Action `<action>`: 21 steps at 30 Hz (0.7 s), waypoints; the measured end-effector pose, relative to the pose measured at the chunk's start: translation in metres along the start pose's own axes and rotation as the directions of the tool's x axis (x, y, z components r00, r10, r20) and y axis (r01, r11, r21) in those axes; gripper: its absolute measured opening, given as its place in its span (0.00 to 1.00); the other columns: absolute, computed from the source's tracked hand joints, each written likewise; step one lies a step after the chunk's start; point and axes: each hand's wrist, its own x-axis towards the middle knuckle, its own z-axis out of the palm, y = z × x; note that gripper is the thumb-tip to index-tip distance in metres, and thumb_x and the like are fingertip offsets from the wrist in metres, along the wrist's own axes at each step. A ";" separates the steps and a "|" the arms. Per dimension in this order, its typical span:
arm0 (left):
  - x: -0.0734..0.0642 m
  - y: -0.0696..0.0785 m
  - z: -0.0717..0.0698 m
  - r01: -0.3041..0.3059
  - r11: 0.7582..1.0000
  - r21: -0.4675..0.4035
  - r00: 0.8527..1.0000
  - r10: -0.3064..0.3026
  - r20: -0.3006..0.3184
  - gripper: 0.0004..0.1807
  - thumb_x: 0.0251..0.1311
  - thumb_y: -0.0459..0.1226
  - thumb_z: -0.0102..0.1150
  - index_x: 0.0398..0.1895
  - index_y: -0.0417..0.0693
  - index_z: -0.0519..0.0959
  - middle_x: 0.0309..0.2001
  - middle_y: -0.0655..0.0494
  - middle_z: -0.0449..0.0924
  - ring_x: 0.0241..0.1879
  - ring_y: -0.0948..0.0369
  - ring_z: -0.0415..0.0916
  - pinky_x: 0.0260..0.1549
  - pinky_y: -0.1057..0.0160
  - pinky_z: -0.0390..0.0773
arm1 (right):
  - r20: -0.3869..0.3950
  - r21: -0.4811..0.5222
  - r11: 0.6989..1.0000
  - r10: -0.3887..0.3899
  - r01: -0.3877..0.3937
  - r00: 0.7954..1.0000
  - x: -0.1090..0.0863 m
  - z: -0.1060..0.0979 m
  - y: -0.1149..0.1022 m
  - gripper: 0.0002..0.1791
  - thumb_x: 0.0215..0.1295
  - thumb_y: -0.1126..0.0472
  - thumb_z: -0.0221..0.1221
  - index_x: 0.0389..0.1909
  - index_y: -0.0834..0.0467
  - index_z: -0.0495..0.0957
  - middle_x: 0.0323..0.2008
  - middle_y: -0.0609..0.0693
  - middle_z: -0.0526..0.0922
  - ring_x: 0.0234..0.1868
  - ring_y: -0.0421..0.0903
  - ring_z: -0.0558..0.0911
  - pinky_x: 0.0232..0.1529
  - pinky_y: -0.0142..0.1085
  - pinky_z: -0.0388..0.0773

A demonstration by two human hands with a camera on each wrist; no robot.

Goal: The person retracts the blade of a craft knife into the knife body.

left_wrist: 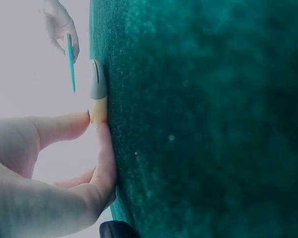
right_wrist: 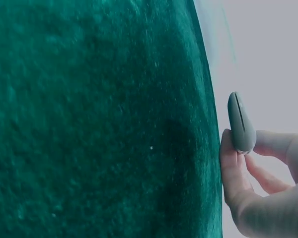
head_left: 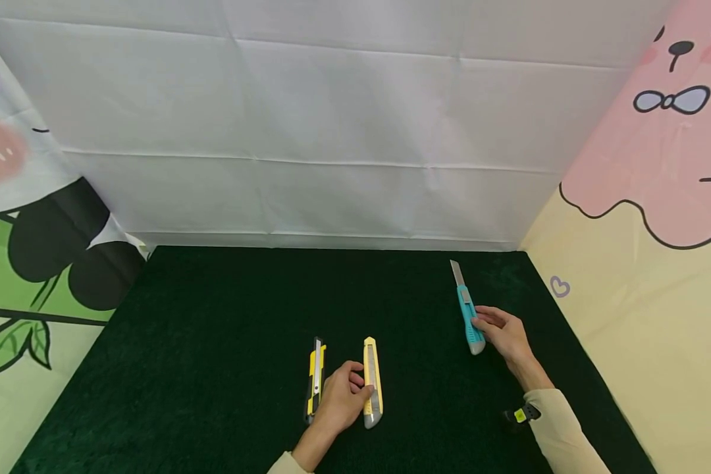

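My right hand pinches a turquoise utility knife by its handle, at the right of the dark green cloth. Its blade is out and points toward the back; the right wrist view shows the grey butt end between thumb and fingers, off the cloth. A pale yellow utility knife lies near the front middle, its blade not showing past the tip. My left hand pinches that knife's side edges with thumb and fingers. Just left of this hand lies a yellow-and-black utility knife, partly hidden by the hand.
Dark green cloth covers the table. A white creased sheet rises behind it. Printed cartoon panels stand on both sides: a panda-like figure at left, a pink animal at right.
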 end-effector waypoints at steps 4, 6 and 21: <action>-0.001 0.002 0.001 0.010 1.000 0.001 1.000 -0.010 -0.011 0.24 0.60 0.32 0.69 0.58 0.36 0.75 0.39 0.51 0.76 0.34 0.59 0.76 0.33 0.58 0.82 | -0.001 -0.002 1.000 -0.009 0.009 1.000 -0.004 0.002 -0.002 0.26 0.78 0.55 0.56 0.71 0.61 0.69 0.64 0.64 0.75 0.57 0.50 0.77 0.52 0.36 0.79; -0.001 0.002 0.001 0.016 1.000 -0.008 1.000 -0.016 -0.016 0.24 0.61 0.32 0.69 0.58 0.36 0.75 0.39 0.51 0.76 0.34 0.59 0.76 0.33 0.58 0.82 | 0.000 0.003 1.000 -0.014 0.014 1.000 -0.006 0.002 -0.002 0.26 0.78 0.55 0.56 0.71 0.61 0.69 0.64 0.63 0.76 0.56 0.49 0.77 0.53 0.36 0.79; -0.005 0.021 0.000 -0.044 0.999 -0.030 0.993 0.040 -0.112 0.20 0.65 0.33 0.66 0.57 0.36 0.77 0.38 0.51 0.77 0.33 0.60 0.77 0.32 0.60 0.81 | 0.016 0.028 0.999 -0.044 0.044 0.999 -0.019 0.005 -0.008 0.26 0.78 0.53 0.56 0.72 0.58 0.69 0.65 0.61 0.74 0.58 0.50 0.76 0.53 0.33 0.78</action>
